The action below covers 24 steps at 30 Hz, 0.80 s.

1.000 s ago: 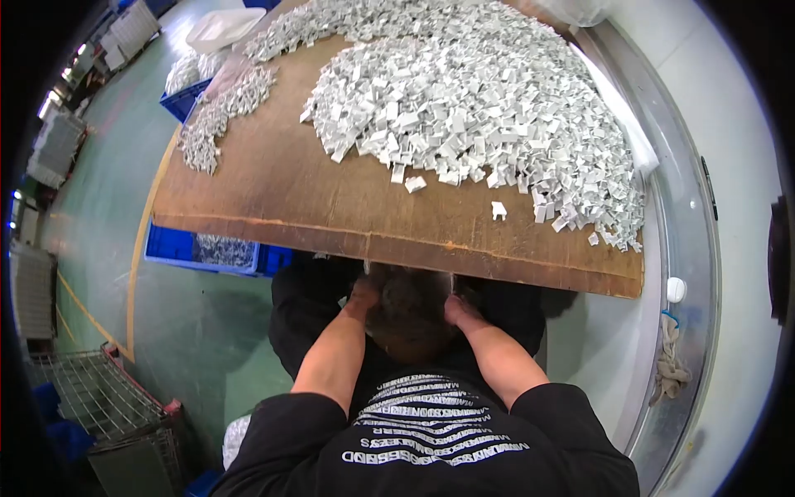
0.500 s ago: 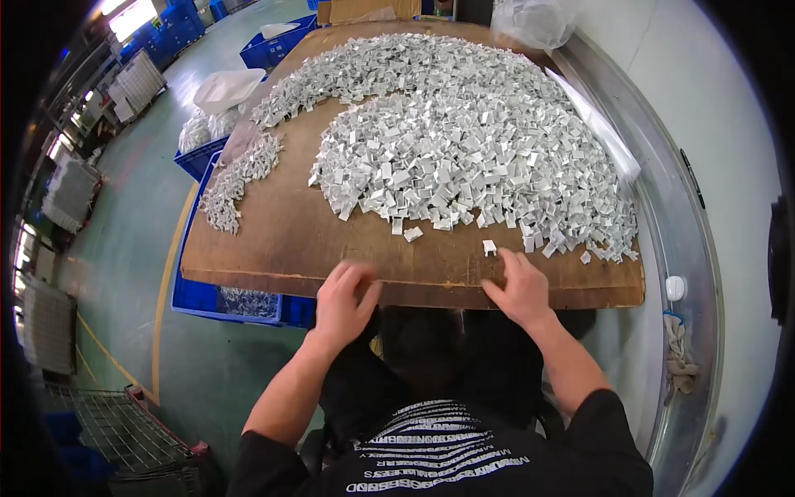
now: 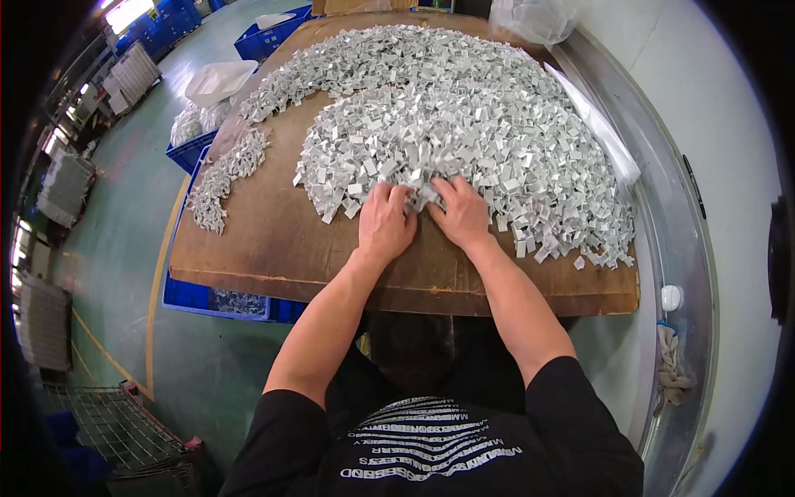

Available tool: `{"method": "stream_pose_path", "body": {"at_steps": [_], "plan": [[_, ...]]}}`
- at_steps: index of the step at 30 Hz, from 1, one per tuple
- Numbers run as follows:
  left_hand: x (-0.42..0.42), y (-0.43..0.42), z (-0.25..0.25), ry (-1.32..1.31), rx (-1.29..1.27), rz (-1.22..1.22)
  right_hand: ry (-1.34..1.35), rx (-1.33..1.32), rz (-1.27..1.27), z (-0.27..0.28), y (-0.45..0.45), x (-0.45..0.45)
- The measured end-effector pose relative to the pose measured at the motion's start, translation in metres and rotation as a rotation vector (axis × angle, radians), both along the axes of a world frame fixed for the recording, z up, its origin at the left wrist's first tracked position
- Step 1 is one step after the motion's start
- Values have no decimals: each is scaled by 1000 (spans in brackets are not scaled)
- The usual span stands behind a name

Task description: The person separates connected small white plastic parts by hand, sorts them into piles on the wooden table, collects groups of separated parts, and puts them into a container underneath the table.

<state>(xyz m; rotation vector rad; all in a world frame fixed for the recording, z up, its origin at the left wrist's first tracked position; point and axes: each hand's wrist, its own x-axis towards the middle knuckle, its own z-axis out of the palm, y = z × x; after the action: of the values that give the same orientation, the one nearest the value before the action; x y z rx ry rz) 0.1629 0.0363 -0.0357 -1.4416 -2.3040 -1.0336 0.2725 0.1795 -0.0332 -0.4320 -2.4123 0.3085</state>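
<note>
A broad pile of small white-grey pieces [image 3: 530, 157] covers much of the brown wooden table [image 3: 265, 240]. At the pile's near edge, my left hand [image 3: 387, 219] has its curled fingers in among the pieces. Close to its right, my right hand [image 3: 460, 210] also reaches into the pile, fingers bent. Some pieces lie between the two hands. The fingertips are partly hidden by the pieces, so whether either hand grips any cannot be made out. A smaller heap of thin pieces [image 3: 217, 184] lies at the table's left side.
Blue crates [image 3: 186, 296] stand below and beside the table's left edge. White bags and a white tray [image 3: 219, 83] sit at the left. A clear plastic bag [image 3: 534, 18] is at the back right. Along the right wall runs a metal ledge with a hanging glove [image 3: 672, 369].
Both hands came up from under the table's front edge, then moved forward and closer together into the pile. Pieces at the near edge, including the loose ones, have shifted.
</note>
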Motion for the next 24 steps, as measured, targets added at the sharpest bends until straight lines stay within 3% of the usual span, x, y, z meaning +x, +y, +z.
{"method": "stream_pose_path", "body": {"at_steps": [4, 11, 14, 18, 21, 24], "plan": [[20, -7, 26, 55, -76, -3, 37, -94, 139, -1, -2, 12], [10, -14, 4, -65, 161, -133, 160, -303, 178, -1, -3, 17], [4, -14, 6, -538, 267, -19, 187, -413, 141, -1, -5, 16], [-6, -9, 5, -1567, 822, -187, 269, -445, 106, -2, -10, 11], [-9, -12, 9, -1827, 902, -223, 296, -495, 69, -3, -17, 8], [-19, -14, -2, -1995, 965, -251, 383, -799, 167, -16, -17, 3]]}}
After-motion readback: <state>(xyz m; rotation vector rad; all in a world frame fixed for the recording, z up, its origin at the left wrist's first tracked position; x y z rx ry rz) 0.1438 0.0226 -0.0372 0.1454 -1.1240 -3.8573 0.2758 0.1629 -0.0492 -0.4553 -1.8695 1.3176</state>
